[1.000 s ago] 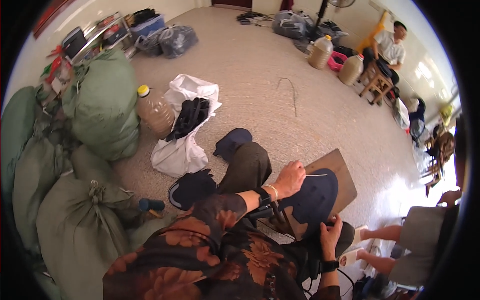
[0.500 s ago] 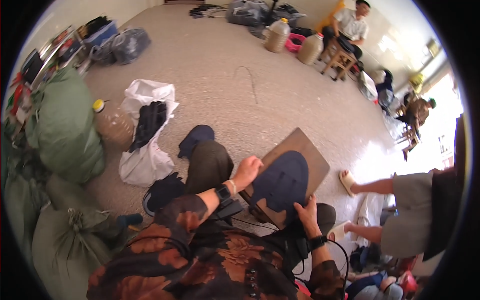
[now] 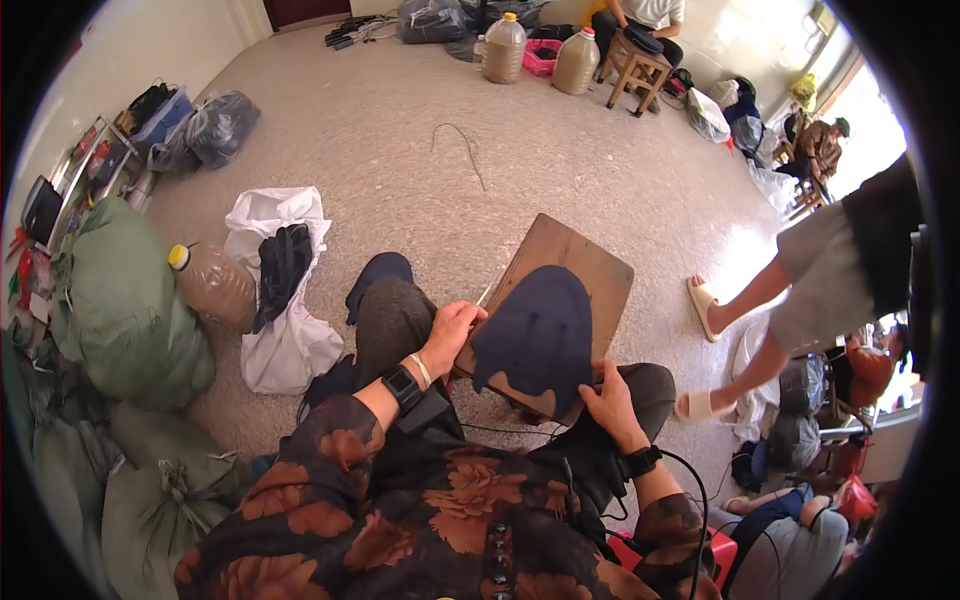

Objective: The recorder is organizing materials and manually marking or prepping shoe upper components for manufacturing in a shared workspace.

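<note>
A navy fabric piece [image 3: 540, 330], rounded at the far end and ragged at the near end, lies flat on a brown wooden board [image 3: 583, 255] above my knees. My left hand [image 3: 450, 340] is closed at the board's left edge, and a thin pale stick [image 3: 488, 291] juts up from its fingertips. At the near right corner, my right hand [image 3: 612, 408] pinches the rim of the fabric piece, its thumb uppermost; the fingers underneath are partly hidden. Another navy fabric piece [image 3: 378, 278] lies beyond my left knee.
To the left stand a white sack [image 3: 285, 345] holding dark gloves [image 3: 285, 268], a brown jug [image 3: 215, 287] and a bulging green sack [image 3: 130, 305]. A person's sandalled foot [image 3: 705, 305] is on the floor at right. Two large jugs [image 3: 503, 50] and a seated person [image 3: 645, 25] are farther off.
The view has tilted and shifted, so the board appears lower and farther left. The thin pale stick now shows at my left fingertips. My right hand stays by the near right corner.
</note>
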`<state>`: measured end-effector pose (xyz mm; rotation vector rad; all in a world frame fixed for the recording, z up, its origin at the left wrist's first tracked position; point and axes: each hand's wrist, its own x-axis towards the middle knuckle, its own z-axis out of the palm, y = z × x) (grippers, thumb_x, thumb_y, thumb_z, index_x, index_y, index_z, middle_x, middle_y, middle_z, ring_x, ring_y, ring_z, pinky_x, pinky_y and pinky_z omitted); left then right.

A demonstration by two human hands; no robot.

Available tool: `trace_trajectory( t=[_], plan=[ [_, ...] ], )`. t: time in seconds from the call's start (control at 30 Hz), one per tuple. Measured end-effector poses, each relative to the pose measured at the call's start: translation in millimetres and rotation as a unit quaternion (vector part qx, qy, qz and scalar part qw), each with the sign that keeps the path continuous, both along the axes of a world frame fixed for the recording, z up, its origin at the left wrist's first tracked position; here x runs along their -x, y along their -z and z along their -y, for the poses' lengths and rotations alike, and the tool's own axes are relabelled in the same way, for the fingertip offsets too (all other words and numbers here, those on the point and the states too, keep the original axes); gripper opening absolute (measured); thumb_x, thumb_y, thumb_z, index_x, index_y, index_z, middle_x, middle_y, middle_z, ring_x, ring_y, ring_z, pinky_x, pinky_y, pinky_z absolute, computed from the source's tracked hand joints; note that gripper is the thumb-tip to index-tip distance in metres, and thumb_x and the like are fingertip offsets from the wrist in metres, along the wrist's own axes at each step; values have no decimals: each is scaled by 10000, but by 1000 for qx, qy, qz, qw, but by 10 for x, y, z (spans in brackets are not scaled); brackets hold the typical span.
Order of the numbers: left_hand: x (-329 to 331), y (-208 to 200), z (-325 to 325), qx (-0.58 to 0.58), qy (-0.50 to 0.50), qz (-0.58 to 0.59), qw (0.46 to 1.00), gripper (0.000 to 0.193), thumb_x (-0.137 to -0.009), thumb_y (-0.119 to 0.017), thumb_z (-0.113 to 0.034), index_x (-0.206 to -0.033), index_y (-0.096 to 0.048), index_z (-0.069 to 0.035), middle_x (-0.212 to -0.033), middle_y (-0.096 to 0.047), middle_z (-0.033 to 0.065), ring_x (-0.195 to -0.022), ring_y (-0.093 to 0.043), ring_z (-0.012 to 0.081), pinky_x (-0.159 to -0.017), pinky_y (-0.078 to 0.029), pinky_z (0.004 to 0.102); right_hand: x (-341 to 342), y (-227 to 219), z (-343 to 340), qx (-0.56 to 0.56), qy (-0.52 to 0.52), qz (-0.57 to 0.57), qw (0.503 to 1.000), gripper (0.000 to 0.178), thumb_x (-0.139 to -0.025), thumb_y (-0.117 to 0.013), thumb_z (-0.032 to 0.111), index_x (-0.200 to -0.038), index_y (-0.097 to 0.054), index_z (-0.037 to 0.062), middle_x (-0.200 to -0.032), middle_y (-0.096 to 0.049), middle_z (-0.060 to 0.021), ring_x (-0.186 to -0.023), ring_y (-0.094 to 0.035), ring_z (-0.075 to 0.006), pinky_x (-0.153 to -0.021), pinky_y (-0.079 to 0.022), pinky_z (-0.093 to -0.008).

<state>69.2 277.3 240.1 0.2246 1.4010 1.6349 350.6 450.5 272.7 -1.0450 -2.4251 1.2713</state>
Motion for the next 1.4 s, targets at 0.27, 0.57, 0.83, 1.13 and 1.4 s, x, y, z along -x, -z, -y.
trace_trajectory(
  t=[0.27, 0.57, 0.83, 1.13, 1.4],
  plan=[
    [18, -209, 109, 10, 39, -83, 996, 271, -997, -564, -236, -997, -694, 2, -928, -650, 12, -872, -579, 80, -786, -476, 234, -52, -362, 183, -114, -64, 114, 985, 388, -808, -666, 143, -1157, -542, 23, -971, -610, -203, -857, -634, -372, -780, -518, -454],
    [41, -75, 56, 30, 8, -382, 924, 227, -891, -659, -210, -914, -733, 4, -777, -662, 124, -742, -622, 206, -715, -491, 331, 211, -498, 176, -155, -165, -4, 974, 431, -791, -699, 133, -1177, -580, -15, -1261, -542, -242, -1168, -544, -415, -983, -470, -438],
    [-96, -153, -128, 32, 38, -526, 849, 198, -871, -655, -183, -858, -732, -2, -791, -640, 174, -804, -629, 315, -724, -482, 384, 176, -294, 142, -203, -176, 37, 963, 417, -777, -684, 152, -1150, -630, -27, -1291, -534, -240, -1208, -524, -402, -1012, -463, -458],
    [-80, -123, -274, 44, 89, -484, 869, 202, -885, -622, -144, -848, -722, 27, -879, -677, 180, -871, -648, 305, -789, -494, 378, 40, -479, 43, -155, -99, -63, 981, 340, -830, -631, 117, -1135, -590, -27, -1161, -580, -222, -1098, -576, -397, -947, -478, -444],
    [-213, -713, -260, -23, 55, -492, 869, 171, -946, -566, -104, -887, -650, 33, -883, -646, 122, -843, -625, 225, -759, -493, 322, 44, -713, 154, -104, -49, -133, 984, 367, -925, -590, 136, -1253, -501, -2, -1224, -557, -218, -1074, -593, -406, -902, -493, -443]
  ],
)
